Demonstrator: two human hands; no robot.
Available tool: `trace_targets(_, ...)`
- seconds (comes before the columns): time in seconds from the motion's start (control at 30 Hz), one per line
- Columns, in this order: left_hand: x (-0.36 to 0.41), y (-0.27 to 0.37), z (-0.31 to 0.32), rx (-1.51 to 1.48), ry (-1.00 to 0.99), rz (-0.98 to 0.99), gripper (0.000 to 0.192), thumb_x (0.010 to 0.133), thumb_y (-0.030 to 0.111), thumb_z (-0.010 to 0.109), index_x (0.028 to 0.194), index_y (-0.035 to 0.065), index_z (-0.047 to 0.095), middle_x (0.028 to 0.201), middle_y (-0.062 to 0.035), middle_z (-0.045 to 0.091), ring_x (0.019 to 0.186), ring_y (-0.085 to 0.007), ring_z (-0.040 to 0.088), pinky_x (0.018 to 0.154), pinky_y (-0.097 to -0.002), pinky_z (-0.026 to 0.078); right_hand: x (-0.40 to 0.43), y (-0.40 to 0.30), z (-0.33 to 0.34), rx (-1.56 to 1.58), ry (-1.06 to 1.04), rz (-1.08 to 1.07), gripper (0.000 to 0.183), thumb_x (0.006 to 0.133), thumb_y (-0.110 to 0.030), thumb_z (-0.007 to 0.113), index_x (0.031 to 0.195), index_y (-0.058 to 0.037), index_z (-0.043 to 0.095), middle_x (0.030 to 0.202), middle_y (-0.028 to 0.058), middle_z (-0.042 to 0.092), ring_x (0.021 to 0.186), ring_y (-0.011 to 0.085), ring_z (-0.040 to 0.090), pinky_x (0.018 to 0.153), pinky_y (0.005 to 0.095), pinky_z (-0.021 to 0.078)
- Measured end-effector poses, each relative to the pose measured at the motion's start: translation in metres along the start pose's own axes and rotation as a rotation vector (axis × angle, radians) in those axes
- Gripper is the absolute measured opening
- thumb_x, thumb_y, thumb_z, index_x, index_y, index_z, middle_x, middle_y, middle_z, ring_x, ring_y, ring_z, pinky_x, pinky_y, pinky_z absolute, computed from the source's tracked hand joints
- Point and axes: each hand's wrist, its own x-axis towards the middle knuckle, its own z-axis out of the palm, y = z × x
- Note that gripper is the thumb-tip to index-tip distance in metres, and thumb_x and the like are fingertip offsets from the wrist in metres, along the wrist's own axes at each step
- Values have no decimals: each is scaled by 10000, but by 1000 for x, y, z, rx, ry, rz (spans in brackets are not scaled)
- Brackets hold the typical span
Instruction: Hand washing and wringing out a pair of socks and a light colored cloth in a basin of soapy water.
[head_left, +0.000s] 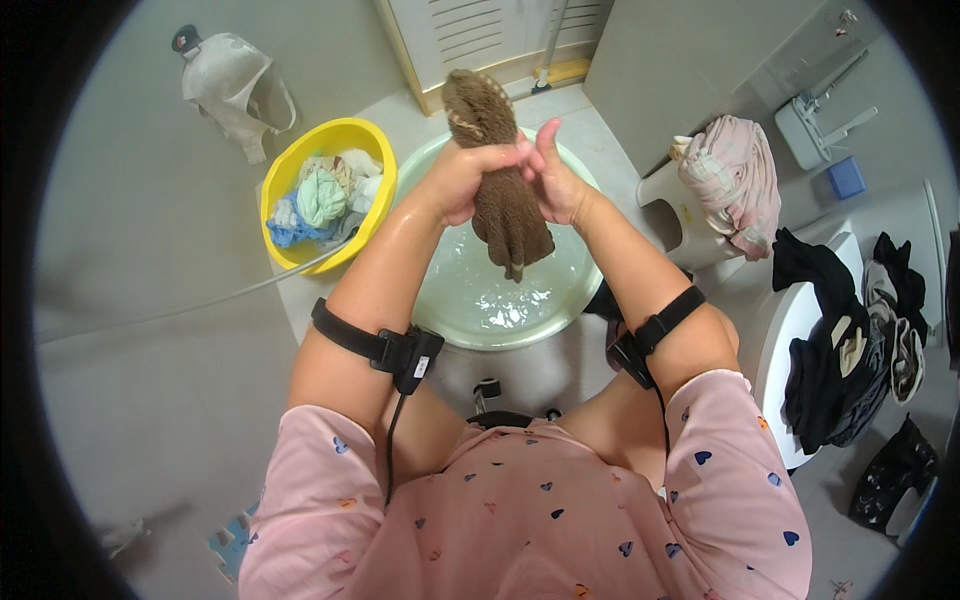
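Observation:
My left hand (465, 176) grips a brown fuzzy cloth (510, 214) around its middle, its thumb lying across the front. The bunched cloth hangs over a pale green basin (495, 337) of water, its lower end spread in folds. Against the right side of the cloth is my right hand (559, 184), with its thumb raised. Its fingers meet the left thumb and are partly hidden, so I cannot tell whether they hold the cloth.
A yellow tub (386, 195) of laundry stands left of the basin, with a grey hose (202, 304) crossing its front rim. To the right, pink fabric (735, 176) drapes over a white stool (694, 221). Dark clothes (832, 375) lie on a toilet lid (776, 375).

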Motion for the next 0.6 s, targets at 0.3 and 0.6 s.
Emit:
trace_targets(0.3,5,-3,-1,-54,243,32,271,864,282,577,836,12,583,813,-128,622,708,-196,600,675,-311,515,1,6,16,-356,-202,86,627,615,-149,783,1149,-14,483,1004,83,580,979,189,540,891,342,422)
trace_targets(0.6,17,-17,0,-110,483,151,175,818,140,620,744,33,502,612,-40,500,535,-144,482,506,-279,410,3,17,35,-434,146,20,389,559,-30,703,915,-4,550,821,64,587,739,169,572,685,313,477)
